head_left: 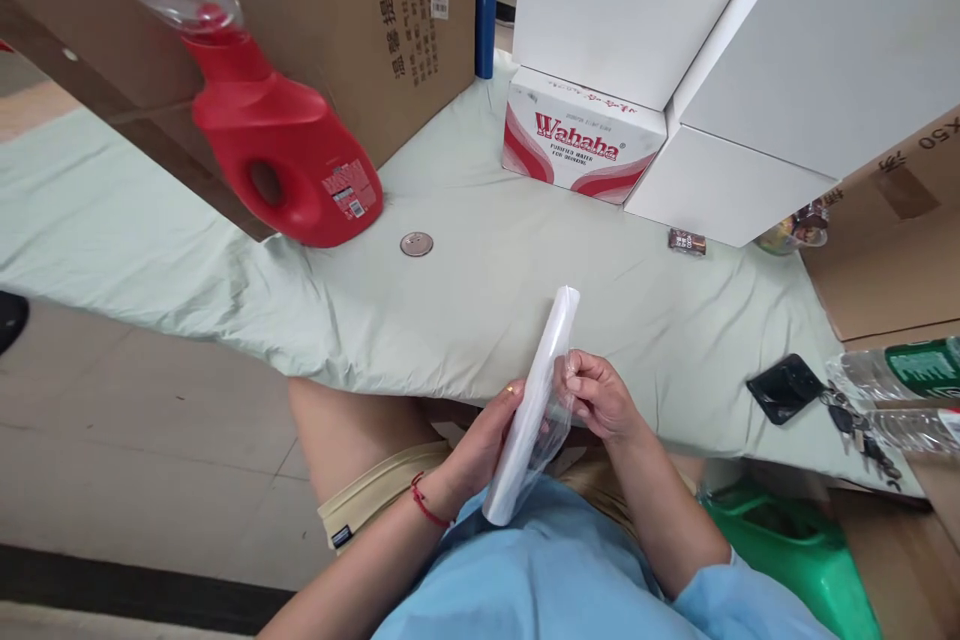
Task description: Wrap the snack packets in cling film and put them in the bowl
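A white roll of clear plastic film [534, 400] slants in front of my lap, at the edge of the cloth-covered table. My left hand [491, 430] is wrapped round the roll from its left side, with the fingers mostly behind it. On the other side, my right hand [600, 395] pinches the loose edge of the film, and a thin see-through sheet hangs between that hand and the roll. To the left stands a red jug [292, 150] with clear plastic film over its top. A round metallic disc [416, 244] lies on the cloth near the jug.
Behind the jug is a large cardboard box [322, 10] beside a blue cylinder [486, 25]. White boxes [637, 0] and a Wahaha carton [581, 135] stand at the back. A small packet [686, 241], black wallet [784, 388], keys [855, 430] and bottles [919, 370] are right; a green jug [795, 560] is below.
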Demonstrator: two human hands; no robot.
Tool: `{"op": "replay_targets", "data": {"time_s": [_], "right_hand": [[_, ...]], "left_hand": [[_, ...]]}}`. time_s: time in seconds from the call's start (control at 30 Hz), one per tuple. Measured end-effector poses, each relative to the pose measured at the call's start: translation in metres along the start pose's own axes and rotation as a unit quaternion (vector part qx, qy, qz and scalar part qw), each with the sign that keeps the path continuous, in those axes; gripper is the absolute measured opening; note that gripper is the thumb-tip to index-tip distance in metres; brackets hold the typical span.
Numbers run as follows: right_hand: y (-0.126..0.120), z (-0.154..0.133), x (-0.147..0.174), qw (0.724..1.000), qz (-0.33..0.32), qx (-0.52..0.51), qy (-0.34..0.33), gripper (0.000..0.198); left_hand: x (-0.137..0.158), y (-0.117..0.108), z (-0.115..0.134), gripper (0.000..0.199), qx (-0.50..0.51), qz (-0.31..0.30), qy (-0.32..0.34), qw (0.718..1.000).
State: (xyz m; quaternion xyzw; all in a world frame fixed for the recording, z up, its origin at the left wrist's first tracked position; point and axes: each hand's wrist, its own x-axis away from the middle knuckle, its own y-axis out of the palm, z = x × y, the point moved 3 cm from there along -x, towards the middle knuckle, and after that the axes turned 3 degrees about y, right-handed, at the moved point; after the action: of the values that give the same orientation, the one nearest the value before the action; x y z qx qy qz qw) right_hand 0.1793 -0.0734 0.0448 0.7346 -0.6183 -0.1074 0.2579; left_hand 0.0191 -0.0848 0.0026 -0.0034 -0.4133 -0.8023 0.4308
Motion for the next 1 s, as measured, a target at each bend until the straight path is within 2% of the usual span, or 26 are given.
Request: {"op": "replay_targets", "data": {"time_s": [0.17,0.27,0.37,0.47,0.7,0.9,1.0], "right_hand": [[-0.005,-0.007,0.004,1.000,-0.002,-0.004,-0.021,0.029],[-0.015,-0.011,0.012,0.999,0.018,-0.026,-0.037,0.025],[-0.027,-0.013,0.020,0.997,0.044,-0.042,-0.047,0.024],[-0.036,-0.017,0.027,0.995,0.073,-0.024,-0.059,0.023],[-0.044,-0.025,0.032,0.970,0.179,0.089,-0.139,0.026],[-0.049,-0.014,0.036,0.975,0.200,0.058,-0.080,0.034],[-0.047,-0.009,0.038,0.983,0.169,0.049,-0.043,0.052]], "left_hand": [[-0.005,0.006,0.007,0.065,-0.083,0.078,0.018,0.993],[-0.003,0.002,0.014,0.065,-0.067,0.104,0.035,0.992],[0.002,-0.003,0.024,0.055,-0.009,0.072,0.038,0.997],[0.007,-0.007,0.031,0.055,0.034,0.036,0.025,0.998],[0.004,-0.005,0.022,0.042,0.016,0.080,0.066,0.994],[0.001,0.001,0.016,0.060,-0.060,0.127,0.066,0.988],[0.001,0.002,0.019,0.063,-0.094,0.144,0.071,0.982]]}}
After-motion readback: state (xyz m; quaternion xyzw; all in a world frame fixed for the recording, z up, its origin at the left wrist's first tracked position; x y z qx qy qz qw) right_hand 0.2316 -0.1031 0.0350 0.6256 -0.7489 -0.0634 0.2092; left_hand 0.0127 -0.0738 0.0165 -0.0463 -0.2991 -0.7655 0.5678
